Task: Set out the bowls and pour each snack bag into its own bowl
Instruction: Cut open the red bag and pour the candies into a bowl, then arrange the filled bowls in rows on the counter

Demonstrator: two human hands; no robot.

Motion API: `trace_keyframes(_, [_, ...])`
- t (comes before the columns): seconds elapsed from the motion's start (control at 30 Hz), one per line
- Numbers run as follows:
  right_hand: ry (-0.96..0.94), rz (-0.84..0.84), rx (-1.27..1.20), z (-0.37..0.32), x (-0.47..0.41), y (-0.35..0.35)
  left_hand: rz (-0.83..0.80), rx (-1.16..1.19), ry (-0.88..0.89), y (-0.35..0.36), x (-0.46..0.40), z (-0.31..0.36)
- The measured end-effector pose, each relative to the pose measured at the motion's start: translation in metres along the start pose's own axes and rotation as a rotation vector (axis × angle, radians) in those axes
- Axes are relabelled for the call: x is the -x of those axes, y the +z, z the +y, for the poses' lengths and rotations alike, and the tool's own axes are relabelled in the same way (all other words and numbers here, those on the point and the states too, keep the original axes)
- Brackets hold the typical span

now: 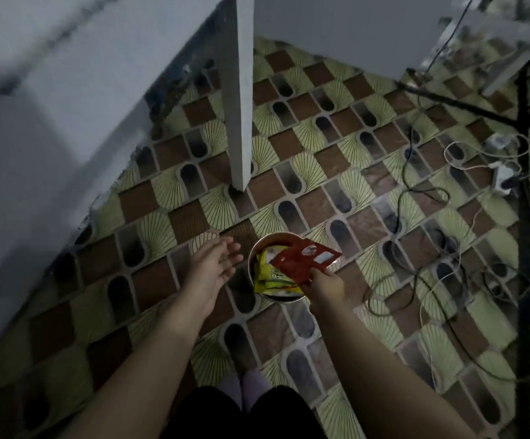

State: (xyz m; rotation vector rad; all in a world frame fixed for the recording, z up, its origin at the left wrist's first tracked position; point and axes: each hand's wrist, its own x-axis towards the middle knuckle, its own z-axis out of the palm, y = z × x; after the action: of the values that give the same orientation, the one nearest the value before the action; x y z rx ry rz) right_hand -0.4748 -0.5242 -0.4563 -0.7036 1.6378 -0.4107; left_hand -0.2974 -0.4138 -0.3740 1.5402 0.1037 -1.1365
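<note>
One red bag [305, 259] pinched by right hand [327, 288], over bowl [252, 258]

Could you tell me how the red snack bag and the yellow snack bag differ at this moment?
The red snack bag is pinched at its lower edge by the right hand and held above the metal bowl; the yellow snack bag lies inside that bowl, with no hand on it. The red bag is fully in view, while the yellow one is partly covered by it. Both are flat packets over the same bowl. The left hand hovers open beside the bowl.
</note>
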Motion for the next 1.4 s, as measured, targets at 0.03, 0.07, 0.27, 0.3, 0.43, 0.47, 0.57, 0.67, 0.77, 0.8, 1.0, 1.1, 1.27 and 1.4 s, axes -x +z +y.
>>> trace_keyframes(0.03, [0.019,-0.012,-0.015,0.014,-0.011,0.007,-0.002,-0.011,-0.002,-0.004,-0.01,-0.013])
trace_keyframes(0.07, [0.039,-0.01,-0.046,0.028,-0.024,0.013,-0.005,-0.02,-0.001,-0.008,-0.02,-0.026])
trace_keyframes(0.27, [0.246,-0.224,-0.103,0.068,-0.057,0.036,-0.009,-0.116,-0.011,-0.028,-0.054,-0.077])
trace_keyframes(0.3, [0.266,-0.271,-0.082,0.07,-0.051,0.035,-0.009,-0.138,-0.011,-0.029,-0.051,-0.078])
trace_keyframes(0.43, [0.188,-0.266,-0.166,0.048,0.002,0.029,-0.026,-0.174,0.009,-0.02,-0.01,-0.054])
trace_keyframes(0.47, [0.129,-0.258,-0.177,0.032,0.024,0.026,-0.036,-0.183,0.024,-0.015,0.006,-0.04])
trace_keyframes(0.57, [-0.108,-0.255,-0.158,-0.025,0.104,0.019,-0.066,-0.18,0.108,0.004,0.06,0.013])
trace_keyframes(0.67, [-0.404,-0.259,-0.132,-0.096,0.199,0.005,-0.106,-0.132,0.272,0.023,0.123,0.078])
trace_keyframes(0.77, [-0.674,-0.355,-0.139,-0.16,0.292,-0.006,-0.142,-0.113,0.462,0.03,0.189,0.142])
trace_keyframes(0.8, [-0.767,-0.413,-0.141,-0.178,0.32,-0.008,-0.133,-0.109,0.53,0.028,0.209,0.162])
trace_keyframes(1.0, [-1.148,-0.726,-0.109,-0.231,0.452,0.008,0.064,-0.087,0.889,-0.022,0.326,0.246])
trace_keyframes(1.1, [-1.243,-0.923,-0.042,-0.228,0.509,0.025,0.221,-0.037,1.001,-0.065,0.376,0.257])
trace_keyframes(1.27, [-1.324,-1.254,0.064,-0.19,0.599,0.07,0.51,0.061,1.102,-0.155,0.452,0.243])
trace_keyframes(1.4, [-1.333,-1.519,0.102,-0.135,0.669,0.103,0.79,0.122,1.084,-0.229,0.514,0.21])
